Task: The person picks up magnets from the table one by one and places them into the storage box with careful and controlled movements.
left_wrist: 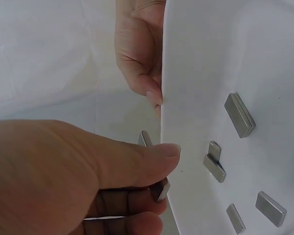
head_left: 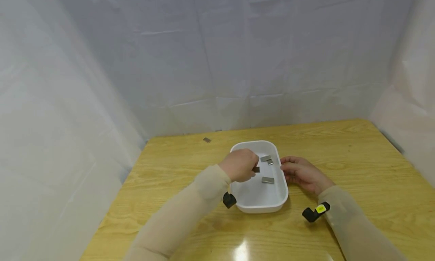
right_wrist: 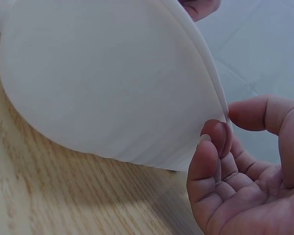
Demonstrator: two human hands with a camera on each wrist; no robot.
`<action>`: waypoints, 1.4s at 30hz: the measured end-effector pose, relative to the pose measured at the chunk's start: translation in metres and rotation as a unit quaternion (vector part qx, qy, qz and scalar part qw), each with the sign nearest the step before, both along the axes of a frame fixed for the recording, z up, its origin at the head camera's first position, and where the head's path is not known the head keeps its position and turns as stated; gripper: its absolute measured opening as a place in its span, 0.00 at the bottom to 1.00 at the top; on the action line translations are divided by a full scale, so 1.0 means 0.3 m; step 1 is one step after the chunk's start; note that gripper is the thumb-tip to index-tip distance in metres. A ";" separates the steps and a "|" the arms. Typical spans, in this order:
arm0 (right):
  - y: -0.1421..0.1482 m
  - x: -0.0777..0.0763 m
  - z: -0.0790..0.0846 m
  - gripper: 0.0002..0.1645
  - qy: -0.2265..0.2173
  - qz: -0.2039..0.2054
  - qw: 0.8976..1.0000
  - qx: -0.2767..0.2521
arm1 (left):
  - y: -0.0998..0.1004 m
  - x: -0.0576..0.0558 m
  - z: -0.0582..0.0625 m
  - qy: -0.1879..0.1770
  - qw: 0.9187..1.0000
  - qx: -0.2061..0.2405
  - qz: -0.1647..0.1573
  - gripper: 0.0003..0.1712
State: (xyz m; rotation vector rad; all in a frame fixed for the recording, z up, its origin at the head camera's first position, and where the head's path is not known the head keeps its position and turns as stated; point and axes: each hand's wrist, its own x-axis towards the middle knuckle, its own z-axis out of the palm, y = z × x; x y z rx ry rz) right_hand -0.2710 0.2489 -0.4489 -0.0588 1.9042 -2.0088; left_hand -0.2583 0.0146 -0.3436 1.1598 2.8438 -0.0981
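A white plastic tray [head_left: 251, 196] stands on the wooden table. Over its left part is my left hand [head_left: 241, 166], pinching a small flat silvery metal block [left_wrist: 161, 190] between thumb and fingers; a second end shows above the thumb, and I cannot tell whether it is the same piece. My right hand [head_left: 304, 174] is at the tray's right side, its thumb and fingers pinching the tray's rim [right_wrist: 213, 63]. Several similar metal blocks [head_left: 267, 180] lie flat on the tray floor, some touching or overlapping.
Another small grey flat piece [head_left: 207, 139] lies on the table [head_left: 170, 170] near its back edge, left of the tray. White sheeting [head_left: 238, 57] hangs behind the table and along both sides. Each sleeve carries a black wrist mount [head_left: 229, 199].
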 end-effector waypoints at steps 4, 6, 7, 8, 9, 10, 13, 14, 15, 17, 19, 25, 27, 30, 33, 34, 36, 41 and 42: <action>-0.001 -0.001 -0.003 0.26 0.000 0.001 1.000 0.000 | -0.004 -0.002 -0.005 -0.003 1.000 0.015 -0.002 0.06; -0.001 -0.002 -0.004 0.27 0.000 0.003 1.000 -0.001 | -0.005 -0.003 -0.006 -0.007 1.000 0.025 -0.003 0.05; -0.001 -0.003 -0.003 0.27 -0.001 0.002 1.000 -0.003 | -0.006 -0.003 -0.007 -0.009 0.999 0.030 -0.003 0.05; -0.001 -0.003 -0.003 0.26 -0.001 0.001 1.000 -0.004 | -0.007 -0.003 -0.007 -0.012 0.999 0.035 -0.003 0.06; -0.001 -0.002 -0.002 0.26 -0.002 0.000 1.000 -0.006 | -0.007 -0.003 -0.008 -0.014 0.999 0.039 -0.002 0.06; -0.001 -0.002 -0.002 0.27 0.000 0.003 1.000 -0.006 | -0.008 -0.003 -0.009 -0.014 0.999 0.043 -0.002 0.06; -0.002 0.000 -0.001 0.26 0.004 0.006 1.000 -0.011 | -0.008 -0.005 -0.014 -0.012 0.999 0.049 -0.001 0.04; -0.002 0.001 -0.001 0.26 0.006 0.009 1.000 -0.011 | -0.008 -0.006 -0.017 -0.011 0.999 0.049 -0.001 0.03; -0.002 0.001 -0.002 0.26 0.009 0.012 1.000 -0.012 | -0.008 -0.007 -0.020 -0.009 0.999 0.049 -0.002 0.02; -0.004 0.003 -0.002 0.26 0.011 0.014 1.000 -0.014 | -0.009 -0.009 -0.024 -0.008 0.999 0.049 -0.005 0.02; -0.005 0.003 -0.002 0.26 0.011 0.013 1.000 -0.015 | -0.010 -0.010 -0.028 -0.005 0.999 0.047 -0.009 0.04; -0.007 -0.001 -0.005 0.27 0.007 0.009 1.000 -0.017 | -0.016 -0.011 -0.034 -0.010 0.999 0.043 -0.001 0.02; -0.007 -0.002 -0.006 0.26 0.006 0.008 1.000 -0.016 | -0.018 -0.010 -0.035 -0.013 0.999 0.042 0.003 0.04; -0.006 -0.002 -0.006 0.27 0.005 0.009 1.000 -0.016 | -0.020 -0.011 -0.037 -0.021 0.999 0.046 0.009 0.08; -0.005 -0.001 -0.006 0.26 0.004 0.010 1.000 -0.017 | -0.019 -0.015 -0.044 -0.025 0.999 0.045 0.015 0.10; -0.005 -0.001 -0.006 0.26 0.003 0.010 1.000 -0.018 | -0.018 -0.017 -0.047 -0.027 0.998 0.045 0.017 0.10; -0.005 -0.001 -0.005 0.26 0.003 0.010 1.000 -0.019 | -0.015 -0.022 -0.053 -0.031 0.998 0.041 0.021 0.10; -0.007 -0.001 -0.005 0.26 0.001 0.010 1.000 -0.021 | -0.011 -0.028 -0.062 -0.040 0.998 0.031 0.022 0.07; -0.008 -0.002 -0.006 0.25 0.000 0.009 1.000 -0.021 | -0.010 -0.029 -0.064 -0.041 0.998 0.030 0.022 0.06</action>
